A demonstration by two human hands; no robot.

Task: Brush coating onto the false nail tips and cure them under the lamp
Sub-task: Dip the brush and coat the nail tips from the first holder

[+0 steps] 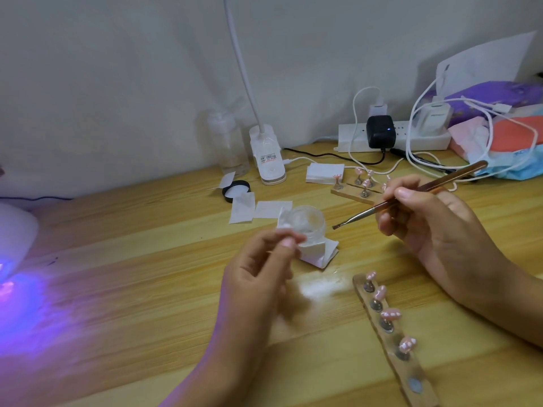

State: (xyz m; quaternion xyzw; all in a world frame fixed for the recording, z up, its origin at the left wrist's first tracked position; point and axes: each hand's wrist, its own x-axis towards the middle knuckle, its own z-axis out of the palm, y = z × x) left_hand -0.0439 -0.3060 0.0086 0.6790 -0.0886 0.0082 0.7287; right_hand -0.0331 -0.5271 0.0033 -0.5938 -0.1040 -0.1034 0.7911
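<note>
My right hand (435, 227) grips a thin brown brush (411, 195), its bristle end pointing left toward a small clear glass jar (310, 223) that stands open on white wipes. My left hand (261, 271) is just in front of the jar and pinches a small pinkish piece between thumb and fingers. It is blurred and looks like a false nail tip (286, 242). A wooden holder strip (411, 374) at the front right carries several pink nail tips on small stands, and its nearest spot is bare. The curing lamp (14, 230) glows purple at the far left.
A second wooden holder (349, 195) with pink tips lies behind my right hand. Loose white wipes (244, 211), a black jar lid (236, 190), a clip desk lamp (269, 160), a clear bottle (227, 142), a power strip (393, 139) and cables crowd the back of the wooden desk.
</note>
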